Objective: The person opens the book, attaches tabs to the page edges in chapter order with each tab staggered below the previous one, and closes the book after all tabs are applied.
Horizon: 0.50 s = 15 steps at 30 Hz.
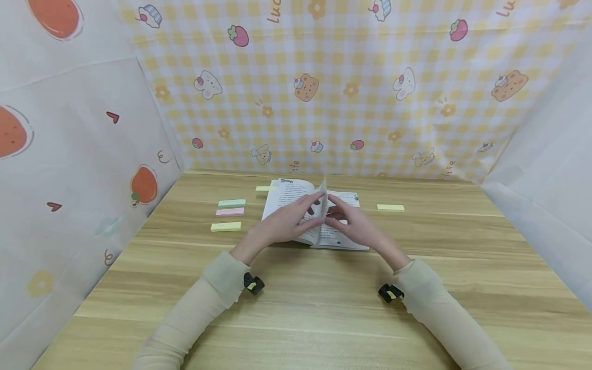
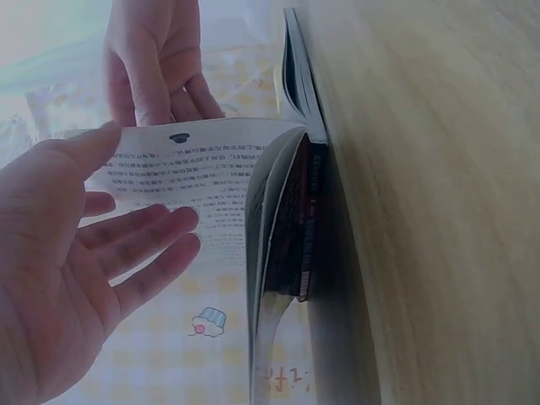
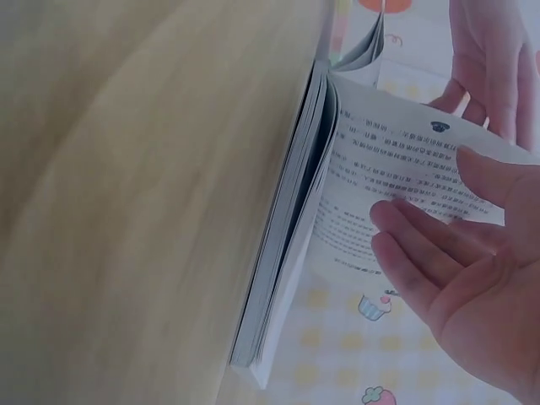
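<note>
An open book (image 1: 289,195) lies on the wooden table with one printed page (image 1: 323,205) standing upright near its middle. My left hand (image 1: 291,220) is at the page's left side, its thumb touching near the edge and its fingers loosely spread. On the other side my right hand (image 1: 353,222) mirrors it, thumb and fingers against or close to the page. In the left wrist view, the left-hand fingers (image 2: 160,245) lie in front of the print. The right wrist view shows the right-hand fingers (image 3: 413,240) before the page's other face. Neither hand visibly curls round the page.
A yellow sticky tab (image 1: 263,188) juts from the book's upper left edge. Left of the book lie green (image 1: 232,203), pink (image 1: 229,211) and yellow (image 1: 226,226) pads of sticky tabs. Another yellow pad (image 1: 390,208) lies to the right. A patterned cloth (image 1: 351,118) hangs behind the table.
</note>
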Available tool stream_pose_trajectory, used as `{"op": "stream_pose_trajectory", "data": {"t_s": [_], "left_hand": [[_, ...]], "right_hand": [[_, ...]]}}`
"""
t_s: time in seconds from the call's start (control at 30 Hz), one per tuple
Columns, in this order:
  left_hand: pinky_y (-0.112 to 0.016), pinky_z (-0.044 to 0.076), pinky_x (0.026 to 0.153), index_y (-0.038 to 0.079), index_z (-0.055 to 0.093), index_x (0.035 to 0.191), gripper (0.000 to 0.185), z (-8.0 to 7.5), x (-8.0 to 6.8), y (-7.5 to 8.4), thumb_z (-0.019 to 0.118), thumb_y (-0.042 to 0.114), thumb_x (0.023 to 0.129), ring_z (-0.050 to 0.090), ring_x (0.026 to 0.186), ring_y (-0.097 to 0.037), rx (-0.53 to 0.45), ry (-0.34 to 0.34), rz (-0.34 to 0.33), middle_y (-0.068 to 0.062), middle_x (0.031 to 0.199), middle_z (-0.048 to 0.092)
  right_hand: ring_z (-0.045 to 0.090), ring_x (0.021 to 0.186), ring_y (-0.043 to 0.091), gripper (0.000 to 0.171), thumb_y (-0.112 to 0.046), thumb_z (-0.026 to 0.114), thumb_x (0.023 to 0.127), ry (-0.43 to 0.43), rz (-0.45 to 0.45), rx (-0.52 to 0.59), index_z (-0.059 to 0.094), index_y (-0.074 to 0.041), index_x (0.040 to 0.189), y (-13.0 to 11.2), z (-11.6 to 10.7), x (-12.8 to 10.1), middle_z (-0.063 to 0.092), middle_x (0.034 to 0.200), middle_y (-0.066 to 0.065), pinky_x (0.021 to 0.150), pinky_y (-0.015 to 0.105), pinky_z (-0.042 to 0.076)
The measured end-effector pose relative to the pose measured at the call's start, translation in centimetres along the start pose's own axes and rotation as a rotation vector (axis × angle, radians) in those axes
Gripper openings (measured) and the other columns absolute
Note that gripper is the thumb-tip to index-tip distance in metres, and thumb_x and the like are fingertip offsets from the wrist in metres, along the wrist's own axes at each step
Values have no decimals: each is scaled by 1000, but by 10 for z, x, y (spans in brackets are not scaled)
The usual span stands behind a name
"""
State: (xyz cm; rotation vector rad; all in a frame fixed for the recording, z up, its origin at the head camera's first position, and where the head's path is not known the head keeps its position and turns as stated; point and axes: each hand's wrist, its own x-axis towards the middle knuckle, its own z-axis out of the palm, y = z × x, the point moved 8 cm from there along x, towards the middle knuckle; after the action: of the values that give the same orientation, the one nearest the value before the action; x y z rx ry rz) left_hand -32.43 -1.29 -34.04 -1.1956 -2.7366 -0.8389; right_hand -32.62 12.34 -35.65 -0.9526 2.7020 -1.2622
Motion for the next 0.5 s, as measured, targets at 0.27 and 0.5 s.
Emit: {"op": "stream_pose_trajectory", "data": {"t_s": [0.27, 0.5], "left_hand": [[-37, 54, 86, 19, 24, 161, 62, -10, 0, 3, 43, 45, 108, 60, 112, -21, 5, 44, -4, -8, 140, 48], [-40, 55, 88, 19, 26, 161, 58, -16, -2, 0, 39, 43, 109, 61, 111, -19, 30, 66, -34, -9, 143, 46]], "right_hand": [[65, 116, 32, 60, -23, 60, 103, -74, -21, -71, 37, -3, 155, -8, 10, -1, 64, 131, 20, 99, 48, 51], [62, 120, 35, 54, -22, 60, 103, -165, -32, -87, 43, -1, 150, -12, 21, -2, 62, 133, 22, 103, 49, 48]]}}
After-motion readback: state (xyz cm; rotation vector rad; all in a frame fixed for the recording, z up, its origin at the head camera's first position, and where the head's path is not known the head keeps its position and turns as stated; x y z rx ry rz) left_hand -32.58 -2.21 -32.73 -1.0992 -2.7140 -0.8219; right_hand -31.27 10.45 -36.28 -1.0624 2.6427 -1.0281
